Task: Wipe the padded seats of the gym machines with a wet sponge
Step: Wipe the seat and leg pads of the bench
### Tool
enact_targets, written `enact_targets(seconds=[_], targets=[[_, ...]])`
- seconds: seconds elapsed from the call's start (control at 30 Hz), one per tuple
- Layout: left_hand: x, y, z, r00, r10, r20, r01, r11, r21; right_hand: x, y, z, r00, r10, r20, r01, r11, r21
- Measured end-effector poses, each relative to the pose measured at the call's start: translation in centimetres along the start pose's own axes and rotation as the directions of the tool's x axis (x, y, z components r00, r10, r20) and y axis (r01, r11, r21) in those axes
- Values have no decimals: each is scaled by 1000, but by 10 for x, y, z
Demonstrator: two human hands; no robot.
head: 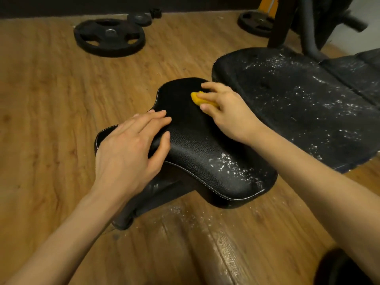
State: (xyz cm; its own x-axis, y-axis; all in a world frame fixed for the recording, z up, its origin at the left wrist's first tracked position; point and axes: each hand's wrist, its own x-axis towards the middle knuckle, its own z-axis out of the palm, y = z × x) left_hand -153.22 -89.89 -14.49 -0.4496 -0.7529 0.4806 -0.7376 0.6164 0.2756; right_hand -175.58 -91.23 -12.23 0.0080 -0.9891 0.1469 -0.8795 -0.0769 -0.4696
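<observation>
Floor: wood-grain planks point(45, 124), white specks near the middle.
Wall: dark point(102, 4).
Floor items: black weight plates point(109, 37).

A wooden floor point(47, 124) carries everything here. Far on the left a large weight plate point(109, 37) lies flat, a smaller plate point(139, 19) just beyond it. White specks point(181, 212) lie scattered near the middle.
</observation>
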Motion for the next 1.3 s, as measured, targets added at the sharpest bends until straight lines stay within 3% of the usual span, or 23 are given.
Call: enact_targets(seconds=[0.2, 0.37, 0.57, 0.7, 0.8, 0.93, 1.0, 1.13, 1.3], targets=[[1, 3, 3, 1000, 4, -31, -3, 1000, 21, -97, -17, -8, 984, -174, -25, 176, 979, 104], [0, 4, 4, 999, 10, -52, -9, 1000, 15, -37, -19, -2, 994, -107, 18, 104, 989, 104], [-1, 1, 7, 996, 23, -86, -22, 1000, 14, -109, 17, -36, 1000, -24, -8, 25, 945, 325], [0, 4, 6, 997, 4, -81, -4, 1000, 0, -70, -14, -5, 986, -167, 19, 160, 968, 196], [0, 5, 4, 997, 14, -73, -13, 1000, 6, -73, -10, -10, 974, -216, 73, 195, 955, 224], [-1, 4, 5, 996, 10, -85, -9, 1000, 22, -123, 18, -35, 995, -95, 30, 76, 917, 393], [-1, 4, 7, 995, 6, -95, -4, 1000, 15, -115, 10, -27, 994, -111, 10, 100, 924, 368], [-2, 5, 6, 995, 12, -96, -12, 1000, 0, -84, -23, -2, 957, -280, 71, 253, 931, 262], [-2, 2, 7, 994, 16, -106, -17, 1000, -5, -143, 18, -28, 985, -174, 13, 161, 938, 307]])
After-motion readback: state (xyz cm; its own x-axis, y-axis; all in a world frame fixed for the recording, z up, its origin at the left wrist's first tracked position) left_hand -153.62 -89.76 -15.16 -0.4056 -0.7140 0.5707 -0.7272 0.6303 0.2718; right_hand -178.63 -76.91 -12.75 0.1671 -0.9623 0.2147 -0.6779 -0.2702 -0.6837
